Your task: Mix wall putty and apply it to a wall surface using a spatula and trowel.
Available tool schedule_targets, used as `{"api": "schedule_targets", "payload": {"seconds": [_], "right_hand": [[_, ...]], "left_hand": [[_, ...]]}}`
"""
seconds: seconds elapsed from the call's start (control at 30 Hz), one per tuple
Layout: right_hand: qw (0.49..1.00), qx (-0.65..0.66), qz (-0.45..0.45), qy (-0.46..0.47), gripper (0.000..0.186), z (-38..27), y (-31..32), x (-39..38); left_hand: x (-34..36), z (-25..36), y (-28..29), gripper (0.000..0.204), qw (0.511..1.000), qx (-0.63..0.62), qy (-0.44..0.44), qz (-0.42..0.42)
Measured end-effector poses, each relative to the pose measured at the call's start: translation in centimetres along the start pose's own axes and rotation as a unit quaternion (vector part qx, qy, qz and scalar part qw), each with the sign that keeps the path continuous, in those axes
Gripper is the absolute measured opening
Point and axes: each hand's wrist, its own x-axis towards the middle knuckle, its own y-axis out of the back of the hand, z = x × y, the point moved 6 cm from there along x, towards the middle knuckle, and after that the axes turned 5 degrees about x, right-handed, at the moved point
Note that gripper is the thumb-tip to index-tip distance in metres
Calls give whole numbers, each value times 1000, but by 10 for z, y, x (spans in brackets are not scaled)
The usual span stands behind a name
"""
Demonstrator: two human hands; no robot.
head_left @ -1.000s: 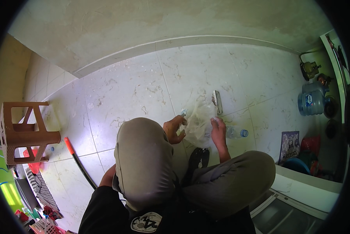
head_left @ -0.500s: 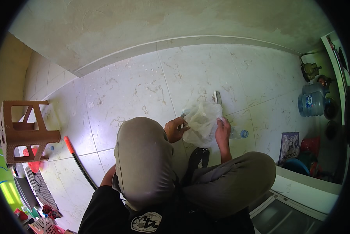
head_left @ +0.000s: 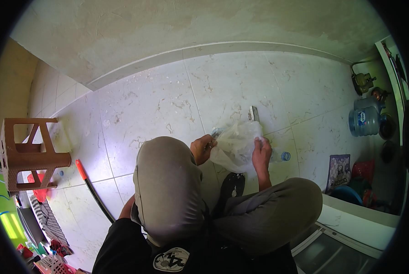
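Left hand [head_left: 201, 149], right hand [head_left: 261, 154] (both curled) on plastic bag [head_left: 234, 147]

The floor [head_left: 145, 109] is pale tile with brown veining and thin joints, strewn with white specks toward eleven o'clock from the middle of the view. A flat bar [head_left: 253, 112] lies at two o'clock, a jug [head_left: 365, 123] stands at three, and a capped clear bottle [head_left: 277, 156] lies between three and four. A shoe [head_left: 234, 184] rests at five, a red-ended pole [head_left: 89, 187] and a striped cloth [head_left: 49, 219] lie toward eight, and a brown stool [head_left: 35, 159] stands at nine, a blue cap [head_left: 61, 173] near its legs.
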Motion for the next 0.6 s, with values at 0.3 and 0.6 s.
{"api": "schedule_targets", "payload": {"seconds": [0.3,0.6], "right_hand": [[1000,-16,0,17,34,-2,7,2],[1000,12,-1,15,32,-13,13,1]], "left_hand": [[4,9,-1,21,998,7,39,-48],[3,6,-1,20,998,19,39,-40]]}}
